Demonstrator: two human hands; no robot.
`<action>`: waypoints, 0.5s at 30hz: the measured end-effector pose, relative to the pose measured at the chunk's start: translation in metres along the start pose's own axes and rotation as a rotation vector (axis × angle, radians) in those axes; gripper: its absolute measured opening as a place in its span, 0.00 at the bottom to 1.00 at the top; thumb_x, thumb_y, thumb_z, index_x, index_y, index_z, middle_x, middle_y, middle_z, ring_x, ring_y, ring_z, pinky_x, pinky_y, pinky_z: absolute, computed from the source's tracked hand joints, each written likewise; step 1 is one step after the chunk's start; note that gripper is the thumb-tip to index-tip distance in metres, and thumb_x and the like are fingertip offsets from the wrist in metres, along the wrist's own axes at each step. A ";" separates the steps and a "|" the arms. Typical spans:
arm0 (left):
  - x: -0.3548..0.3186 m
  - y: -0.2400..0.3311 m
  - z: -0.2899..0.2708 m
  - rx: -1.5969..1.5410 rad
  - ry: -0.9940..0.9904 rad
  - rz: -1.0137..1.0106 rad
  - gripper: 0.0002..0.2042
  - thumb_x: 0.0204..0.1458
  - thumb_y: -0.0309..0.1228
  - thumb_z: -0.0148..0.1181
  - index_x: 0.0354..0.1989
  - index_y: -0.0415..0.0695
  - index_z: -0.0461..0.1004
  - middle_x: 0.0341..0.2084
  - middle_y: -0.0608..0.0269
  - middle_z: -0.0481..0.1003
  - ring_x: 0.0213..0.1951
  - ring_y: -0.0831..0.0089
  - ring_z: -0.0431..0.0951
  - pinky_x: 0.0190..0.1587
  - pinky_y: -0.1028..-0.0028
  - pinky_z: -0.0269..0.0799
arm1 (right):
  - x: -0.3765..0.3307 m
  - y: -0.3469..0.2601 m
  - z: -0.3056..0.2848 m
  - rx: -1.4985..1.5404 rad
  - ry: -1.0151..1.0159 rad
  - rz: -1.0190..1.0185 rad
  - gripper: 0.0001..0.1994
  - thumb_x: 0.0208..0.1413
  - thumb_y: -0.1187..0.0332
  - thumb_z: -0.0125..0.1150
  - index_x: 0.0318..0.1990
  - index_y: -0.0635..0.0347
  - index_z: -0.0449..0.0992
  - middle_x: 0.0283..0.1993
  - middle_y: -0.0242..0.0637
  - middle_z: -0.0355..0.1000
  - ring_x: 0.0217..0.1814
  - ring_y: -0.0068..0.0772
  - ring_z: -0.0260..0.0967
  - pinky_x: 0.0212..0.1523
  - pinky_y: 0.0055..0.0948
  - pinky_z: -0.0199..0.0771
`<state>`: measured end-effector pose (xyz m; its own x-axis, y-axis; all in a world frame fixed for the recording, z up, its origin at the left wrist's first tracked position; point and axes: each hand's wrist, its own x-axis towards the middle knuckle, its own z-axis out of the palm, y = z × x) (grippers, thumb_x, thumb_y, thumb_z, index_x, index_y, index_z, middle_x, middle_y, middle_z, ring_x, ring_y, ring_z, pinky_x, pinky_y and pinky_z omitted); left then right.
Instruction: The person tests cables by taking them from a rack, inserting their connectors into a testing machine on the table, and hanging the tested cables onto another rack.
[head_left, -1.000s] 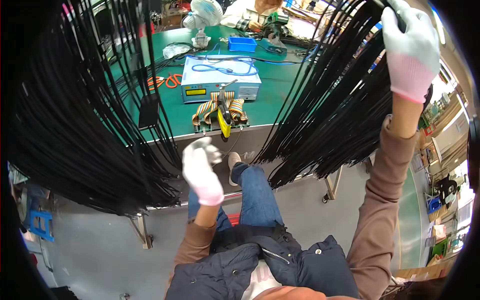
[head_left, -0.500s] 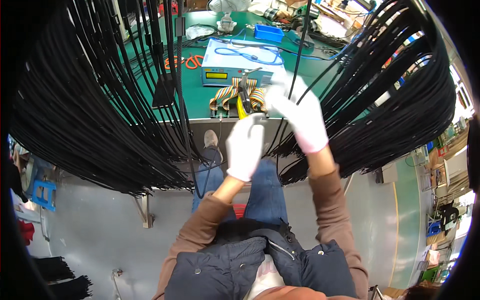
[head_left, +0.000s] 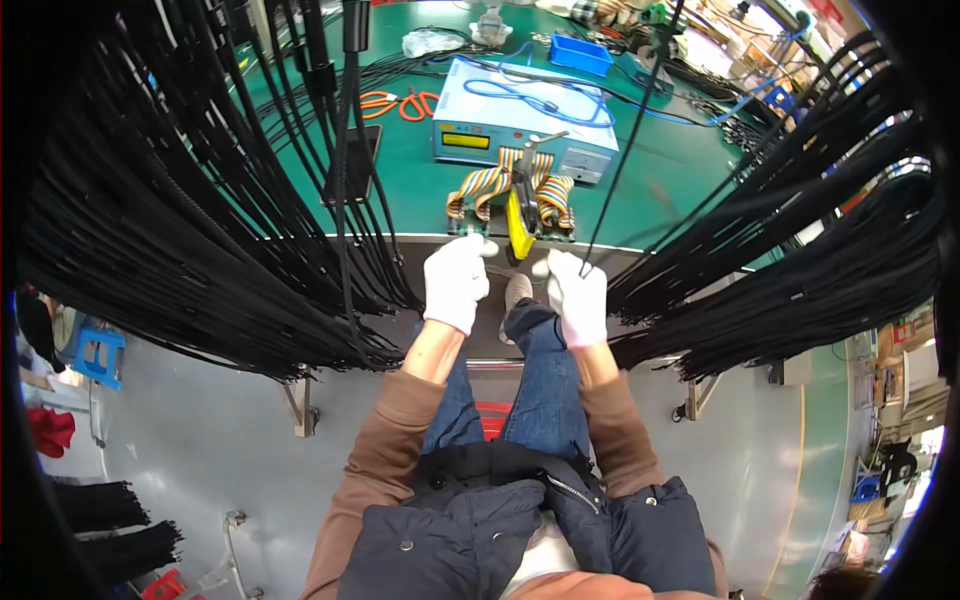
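Note:
Both hands wear white gloves and are held in front of the table edge, a little apart. My left hand (head_left: 457, 284) is closed, fingers curled in; whether anything is pinched in it cannot be seen. My right hand (head_left: 578, 297) is closed on a thin black cable (head_left: 632, 130) that runs down into it from above. Between and beyond the hands stands a toggle clamp with a yellow handle (head_left: 519, 232), at the table edge. Rainbow ribbon cables (head_left: 480, 186) lead from it beside a light blue test box (head_left: 490, 105) with a lit yellow display.
Thick bundles of black cables hang at left (head_left: 200, 250) and right (head_left: 800, 270). On the green table (head_left: 400, 215) lie a dark phone-like slab (head_left: 352, 165), orange-handled scissors (head_left: 415, 104), a blue tray (head_left: 581, 55) and a blue cable (head_left: 540, 100).
My right hand has come down from beside the test box to in front of the table edge. My left hand has drawn left, away from the clamp. The whole view has shifted.

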<state>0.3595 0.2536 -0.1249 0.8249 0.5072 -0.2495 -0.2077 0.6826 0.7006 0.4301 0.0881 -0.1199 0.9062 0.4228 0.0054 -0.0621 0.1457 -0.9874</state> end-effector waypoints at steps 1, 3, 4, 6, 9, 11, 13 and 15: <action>-0.004 -0.001 -0.002 -0.023 0.020 0.011 0.10 0.58 0.31 0.55 0.32 0.37 0.77 0.13 0.73 0.62 0.12 0.85 0.53 0.14 0.82 0.44 | -0.001 0.004 0.002 -0.034 -0.003 -0.055 0.11 0.61 0.68 0.57 0.35 0.66 0.83 0.17 0.24 0.64 0.16 0.16 0.51 0.20 0.16 0.49; -0.020 -0.013 -0.008 0.437 -0.040 0.239 0.10 0.58 0.32 0.56 0.30 0.38 0.78 0.11 0.75 0.58 0.12 0.86 0.52 0.14 0.82 0.42 | 0.009 0.010 -0.005 -0.165 0.033 -0.238 0.10 0.61 0.69 0.56 0.37 0.66 0.82 0.18 0.25 0.65 0.17 0.16 0.52 0.20 0.15 0.51; -0.031 -0.014 -0.008 0.441 -0.042 0.233 0.10 0.58 0.32 0.56 0.30 0.38 0.78 0.11 0.75 0.58 0.12 0.86 0.52 0.14 0.82 0.42 | 0.011 0.013 -0.011 -0.297 0.086 -0.416 0.10 0.61 0.70 0.55 0.38 0.67 0.82 0.20 0.26 0.66 0.18 0.16 0.53 0.21 0.15 0.52; -0.049 -0.013 -0.005 0.251 -0.033 -0.188 0.11 0.59 0.34 0.56 0.32 0.39 0.78 0.12 0.75 0.59 0.12 0.86 0.51 0.14 0.81 0.42 | 0.011 0.022 -0.023 -0.568 0.196 -0.767 0.10 0.61 0.73 0.54 0.41 0.68 0.81 0.22 0.27 0.69 0.20 0.16 0.56 0.23 0.14 0.55; -0.051 -0.021 -0.021 0.314 -0.077 -0.424 0.10 0.59 0.32 0.53 0.33 0.40 0.78 0.15 0.70 0.66 0.12 0.83 0.55 0.14 0.80 0.45 | -0.015 -0.009 -0.002 -0.266 0.058 -0.442 0.10 0.59 0.75 0.53 0.42 0.69 0.80 0.27 0.31 0.72 0.23 0.18 0.61 0.26 0.15 0.60; -0.046 -0.036 -0.031 0.372 -0.139 -0.664 0.09 0.59 0.30 0.51 0.34 0.40 0.78 0.17 0.65 0.73 0.12 0.80 0.58 0.14 0.79 0.48 | -0.037 -0.032 0.012 0.022 -0.065 -0.118 0.10 0.58 0.77 0.53 0.42 0.70 0.80 0.32 0.34 0.76 0.26 0.21 0.66 0.29 0.16 0.65; -0.035 -0.059 -0.038 0.283 -0.094 -0.629 0.09 0.60 0.30 0.52 0.36 0.40 0.78 0.18 0.65 0.73 0.12 0.81 0.58 0.14 0.79 0.49 | -0.060 -0.035 0.023 -0.084 -0.157 -0.196 0.11 0.55 0.79 0.53 0.42 0.71 0.79 0.37 0.36 0.79 0.30 0.24 0.71 0.33 0.16 0.69; -0.023 -0.082 -0.041 0.115 -0.013 -0.571 0.09 0.60 0.31 0.53 0.39 0.40 0.77 0.20 0.66 0.72 0.14 0.82 0.59 0.15 0.80 0.51 | -0.086 -0.031 0.020 -0.155 -0.339 -0.235 0.12 0.51 0.80 0.56 0.42 0.70 0.80 0.36 0.36 0.79 0.30 0.23 0.71 0.35 0.20 0.71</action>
<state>0.3361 0.2073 -0.2043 0.7960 0.0682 -0.6014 0.3298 0.7843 0.5254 0.3459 0.0651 -0.0862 0.6983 0.6674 0.2590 0.2167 0.1478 -0.9650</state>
